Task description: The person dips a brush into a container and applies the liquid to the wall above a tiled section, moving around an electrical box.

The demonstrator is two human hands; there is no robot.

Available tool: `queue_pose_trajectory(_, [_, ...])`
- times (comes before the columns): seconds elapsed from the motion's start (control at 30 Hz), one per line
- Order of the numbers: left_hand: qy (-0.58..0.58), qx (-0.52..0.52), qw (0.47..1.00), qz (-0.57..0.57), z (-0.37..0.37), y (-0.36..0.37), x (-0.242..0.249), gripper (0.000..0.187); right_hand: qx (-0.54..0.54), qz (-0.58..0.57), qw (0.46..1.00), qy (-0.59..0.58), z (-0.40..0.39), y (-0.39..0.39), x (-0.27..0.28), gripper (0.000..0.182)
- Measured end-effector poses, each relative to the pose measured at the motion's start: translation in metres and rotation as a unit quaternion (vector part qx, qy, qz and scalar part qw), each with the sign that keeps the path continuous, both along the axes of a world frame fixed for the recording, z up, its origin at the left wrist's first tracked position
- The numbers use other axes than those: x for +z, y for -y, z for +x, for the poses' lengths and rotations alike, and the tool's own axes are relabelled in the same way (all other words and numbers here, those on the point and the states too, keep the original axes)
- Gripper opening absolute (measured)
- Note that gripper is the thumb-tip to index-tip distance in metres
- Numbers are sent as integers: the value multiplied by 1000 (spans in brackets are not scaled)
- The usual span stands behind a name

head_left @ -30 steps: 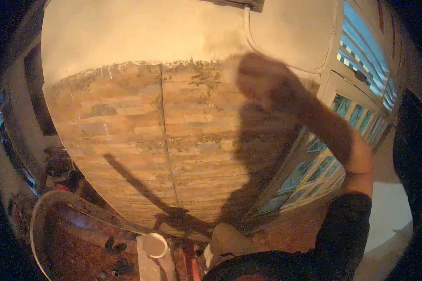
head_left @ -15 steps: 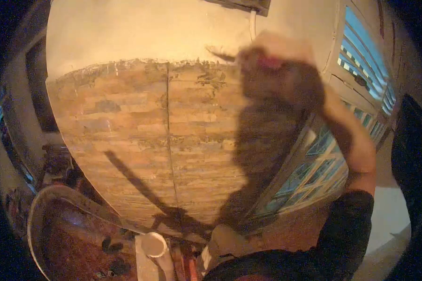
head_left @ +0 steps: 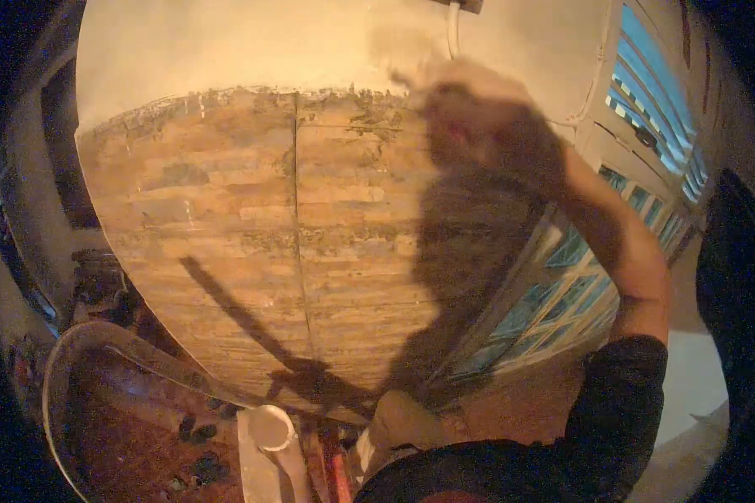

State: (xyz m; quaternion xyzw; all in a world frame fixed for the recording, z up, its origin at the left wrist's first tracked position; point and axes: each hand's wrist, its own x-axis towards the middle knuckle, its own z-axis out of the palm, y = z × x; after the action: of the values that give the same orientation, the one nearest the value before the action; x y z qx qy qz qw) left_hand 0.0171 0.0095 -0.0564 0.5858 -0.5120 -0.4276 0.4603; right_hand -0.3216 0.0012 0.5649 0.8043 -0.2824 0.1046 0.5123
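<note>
My right hand (head_left: 486, 105) is raised against the wall at the upper middle, blurred by motion, its fingers closed. From it a paintbrush (head_left: 401, 59) points up and left, its head smeared into a pale patch over the cream part of the wall (head_left: 243, 42). A reddish spot shows within the shaded hand, perhaps part of the handle. Just below the brush runs the ragged edge of the brown, streaked, plank-patterned wall surface (head_left: 226, 184). My left hand cannot be made out. A pale, round-rimmed cup (head_left: 271, 427) is at the bottom, left of centre.
A latticed window (head_left: 562, 285) and a blue-lit slatted opening (head_left: 654, 101) lie on the right. A curved-rimmed surface (head_left: 109, 335) fills the lower left, with dark shoes (head_left: 197, 432) below. A short pipe (head_left: 454, 33) descends the wall. Dark shadows fall across the planks.
The view has shifted, so the wall sits slightly higher in it. My right hand stays near the cream border, and the brush has swung upward from its lower, leftward tilt.
</note>
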Motion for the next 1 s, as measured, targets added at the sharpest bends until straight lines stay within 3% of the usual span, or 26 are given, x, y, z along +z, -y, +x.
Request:
queue_pose_trajectory(0.13, [-4,6,1000,-9,0,2,-2,45,67,120,981,134,19,-7,0,13])
queue_pose_trajectory(0.2, [-5,4,1000,-11,1,1,-2,44,130,113,969,175,12,10,22,8])
queue_pose_trajectory(0.37, [-14,1,999,-29,-2,-5,9,44,45,-99,991,78,29,9,77,14])
queue_pose_trajectory(0.5, [-20,9,999,27,1,0,-2,50,-36,-66,996,-49,13,7,33,17])
queue_pose_trajectory(0.6, [-11,5,1000,15,3,3,0,51,-75,24,995,59,-7,-6,2,19])
queue_pose_trajectory(0.7, [-8,2,1000,7,3,3,-1,53,3,68,984,164,-8,-19,3,19])
queue_pose_trajectory(0.83, [-6,-2,1000,0,3,3,-3,55,-122,-1,932,342,4,-29,40,28])
queue_pose_trajectory(0.93, [-6,-3,1000,-5,4,3,-3,56,-37,-125,990,46,1,-22,64,14])
queue_pose_trajectory(1.0, [-9,-6,1000,-5,4,3,-4,57,-59,-105,992,39,-23,-9,40,26])
